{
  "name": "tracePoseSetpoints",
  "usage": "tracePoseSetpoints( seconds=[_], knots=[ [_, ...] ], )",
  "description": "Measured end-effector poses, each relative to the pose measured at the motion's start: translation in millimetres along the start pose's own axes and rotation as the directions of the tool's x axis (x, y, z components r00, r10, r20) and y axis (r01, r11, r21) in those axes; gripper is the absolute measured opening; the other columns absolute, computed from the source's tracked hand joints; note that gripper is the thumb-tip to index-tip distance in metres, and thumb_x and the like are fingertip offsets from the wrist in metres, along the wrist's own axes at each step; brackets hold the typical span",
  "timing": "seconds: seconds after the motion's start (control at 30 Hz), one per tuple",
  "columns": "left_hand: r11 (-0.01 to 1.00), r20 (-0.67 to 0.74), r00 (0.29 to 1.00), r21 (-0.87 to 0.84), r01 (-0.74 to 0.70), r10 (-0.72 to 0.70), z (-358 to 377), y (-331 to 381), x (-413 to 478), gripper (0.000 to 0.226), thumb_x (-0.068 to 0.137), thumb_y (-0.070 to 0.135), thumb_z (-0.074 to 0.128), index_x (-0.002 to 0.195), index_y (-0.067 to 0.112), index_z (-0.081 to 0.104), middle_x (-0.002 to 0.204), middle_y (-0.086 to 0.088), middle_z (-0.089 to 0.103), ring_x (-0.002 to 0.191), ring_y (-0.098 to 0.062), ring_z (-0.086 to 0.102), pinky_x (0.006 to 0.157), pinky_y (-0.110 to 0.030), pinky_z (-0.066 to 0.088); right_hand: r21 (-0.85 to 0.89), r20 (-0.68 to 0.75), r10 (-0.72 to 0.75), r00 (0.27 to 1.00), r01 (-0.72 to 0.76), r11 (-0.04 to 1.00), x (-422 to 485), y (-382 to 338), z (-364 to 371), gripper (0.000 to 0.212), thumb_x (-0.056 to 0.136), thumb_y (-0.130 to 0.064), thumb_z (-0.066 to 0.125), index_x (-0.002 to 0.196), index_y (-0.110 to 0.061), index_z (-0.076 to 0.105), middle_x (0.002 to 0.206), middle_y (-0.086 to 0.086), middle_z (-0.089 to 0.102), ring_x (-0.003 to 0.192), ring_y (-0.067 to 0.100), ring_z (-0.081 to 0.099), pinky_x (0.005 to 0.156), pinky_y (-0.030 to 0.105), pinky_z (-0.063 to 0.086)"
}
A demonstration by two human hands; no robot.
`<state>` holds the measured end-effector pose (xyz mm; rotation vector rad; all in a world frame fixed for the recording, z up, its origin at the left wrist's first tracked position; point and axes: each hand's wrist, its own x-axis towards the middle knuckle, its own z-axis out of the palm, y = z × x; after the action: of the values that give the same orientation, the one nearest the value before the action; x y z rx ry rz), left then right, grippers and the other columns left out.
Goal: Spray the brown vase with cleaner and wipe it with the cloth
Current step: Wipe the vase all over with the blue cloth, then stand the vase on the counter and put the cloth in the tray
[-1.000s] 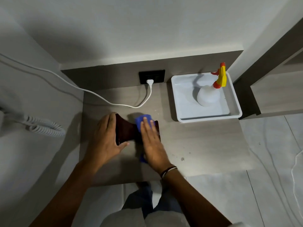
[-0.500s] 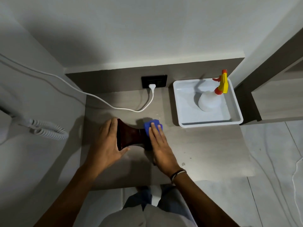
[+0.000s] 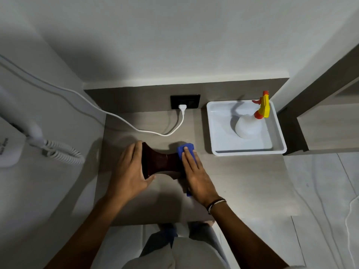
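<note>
I see the brown vase (image 3: 162,164) lying on its side on the worktop (image 3: 242,181), near the middle. My left hand (image 3: 130,171) is wrapped around its wide left end, fingers (image 3: 136,150) curled over the top and thumb underneath, holding it steady. My right hand (image 3: 196,171) lies flat, fingers stretched out, and presses the blue cloth (image 3: 184,150) onto the vase's right end.

The spray bottle (image 3: 250,123) stands in the white tray (image 3: 215,133), well apart from the vase. I think the spraying is done and I am in the wiping part.

What could go wrong? The vase is round and may be wet, so I think it could roll or slip out of my left hand if I push too hard with the cloth. It might then bump the white cable (image 3: 136,127) that lies behind it.

There is some dark writing on the white box on the wall (image 3: 7,150) at the left, but it is too blurry to read. I see no label on the bottle.
</note>
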<state>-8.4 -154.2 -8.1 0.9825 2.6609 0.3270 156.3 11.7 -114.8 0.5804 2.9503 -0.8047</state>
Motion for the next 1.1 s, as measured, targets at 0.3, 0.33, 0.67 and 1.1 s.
tracePoseSetpoints(
  seconds=[0.3,0.33,0.67,1.1],
  knots=[
    [0.964,-0.044,0.981,0.198,-0.175,0.187,-2,43,32,0.125,0.051,0.072,0.09,0.149,0.011,0.043,0.144,-0.013,0.05,0.132,-0.036,0.047,0.12,-0.052,0.037,0.216,-0.089,0.204,0.975,-0.181,0.959,-29,27,-27,0.093,0.091,0.017,0.055,0.169,-0.008,0.01,0.18,0.006,-0.001,0.168,0.028,0.009,0.135,0.031,0.007],
    [0.955,-0.044,0.978,0.226,-0.191,0.206,-2,48,36,0.127,0.049,0.077,0.088,0.149,0.011,0.044,0.142,-0.013,0.051,0.131,-0.036,0.047,0.123,-0.055,0.032,0.232,-0.108,0.214,0.971,-0.185,0.955,-30,30,-31,0.092,0.091,0.018,0.054,0.169,-0.007,0.013,0.18,0.007,0.003,0.167,0.028,0.013,0.133,0.023,0.003],
    [0.958,-0.105,0.967,0.195,-0.209,0.232,17,53,46,0.132,0.047,0.1,0.062,0.143,0.01,0.05,0.135,-0.01,0.052,0.129,-0.035,0.046,0.127,-0.06,0.021,0.281,-0.188,0.203,0.961,-0.146,0.948,-7,73,-77,0.085,0.096,0.017,0.05,0.17,-0.009,0.014,0.181,0.003,0.006,0.168,0.021,0.008,0.136,0.041,0.013],
    [0.954,-0.132,0.958,0.2,-0.225,0.254,24,63,49,0.128,0.068,0.105,0.043,0.151,0.007,0.048,0.145,-0.013,0.052,0.139,-0.034,0.046,0.126,-0.063,0.022,-0.331,0.146,0.171,0.974,-0.115,0.937,112,143,-68,0.082,0.107,-0.018,0.052,0.166,0.007,0.001,0.177,0.028,-0.002,0.164,0.051,-0.004,0.136,0.052,0.002]
  ],
)
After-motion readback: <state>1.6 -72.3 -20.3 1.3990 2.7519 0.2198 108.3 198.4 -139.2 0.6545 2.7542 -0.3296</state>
